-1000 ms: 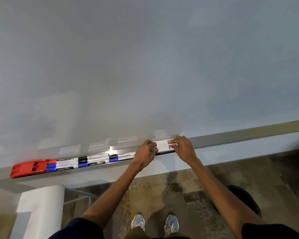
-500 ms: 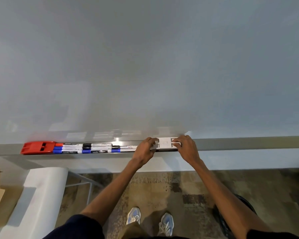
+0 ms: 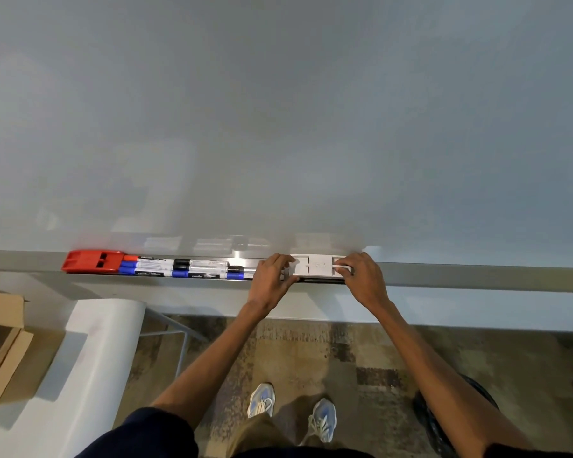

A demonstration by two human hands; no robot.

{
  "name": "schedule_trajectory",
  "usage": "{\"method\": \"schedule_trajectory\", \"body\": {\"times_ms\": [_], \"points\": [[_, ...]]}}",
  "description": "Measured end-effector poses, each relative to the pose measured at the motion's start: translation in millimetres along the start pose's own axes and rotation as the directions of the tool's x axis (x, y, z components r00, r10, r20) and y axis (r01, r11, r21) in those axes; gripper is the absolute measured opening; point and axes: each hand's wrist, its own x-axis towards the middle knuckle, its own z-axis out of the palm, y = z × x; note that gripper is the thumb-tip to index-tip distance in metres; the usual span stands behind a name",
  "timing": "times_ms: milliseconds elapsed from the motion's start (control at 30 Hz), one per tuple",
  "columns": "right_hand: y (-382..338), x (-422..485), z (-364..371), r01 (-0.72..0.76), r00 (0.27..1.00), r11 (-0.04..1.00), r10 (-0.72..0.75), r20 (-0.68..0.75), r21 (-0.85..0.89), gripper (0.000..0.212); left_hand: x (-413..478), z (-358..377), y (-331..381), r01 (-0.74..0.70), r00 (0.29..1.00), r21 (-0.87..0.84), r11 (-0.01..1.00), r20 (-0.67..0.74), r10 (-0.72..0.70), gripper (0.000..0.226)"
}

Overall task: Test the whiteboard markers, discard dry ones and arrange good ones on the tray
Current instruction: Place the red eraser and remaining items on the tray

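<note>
Several whiteboard markers (image 3: 186, 268) with red, blue and black caps lie end to end in rows on the metal tray (image 3: 460, 276) under the whiteboard (image 3: 278, 110). A white flat eraser-like block (image 3: 316, 266) sits on the tray to their right. My left hand (image 3: 272, 280) grips the block's left end with curled fingers. My right hand (image 3: 361, 279) grips its right end. The marker ends nearest my left hand are hidden behind it.
A red eraser (image 3: 91, 262) lies at the left end of the marker row. Below left stand a white table (image 3: 80, 375) and an open cardboard box (image 3: 0, 342). A dark round bin (image 3: 457, 421) sits on the carpet at the right. My shoes (image 3: 291, 411) are below.
The view has tilted and levelled, so the tray now runs nearly horizontal. Both hands stay on the white block at the same spot on the tray.
</note>
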Motion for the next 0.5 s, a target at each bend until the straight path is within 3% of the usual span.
{"method": "schedule_trajectory", "body": {"times_ms": [200,500], "points": [[-6,7,5,0.028,0.999,1.000,-0.028,0.037,0.013,0.016,-3,-6,-9,-0.010,1.000,0.059,0.998,-0.013,0.011,0.019],[-6,5,6,0.010,0.999,1.000,-0.009,0.046,-0.024,0.017,-3,-4,-11,-0.041,0.999,0.058,0.997,0.013,0.041,0.017]]}}
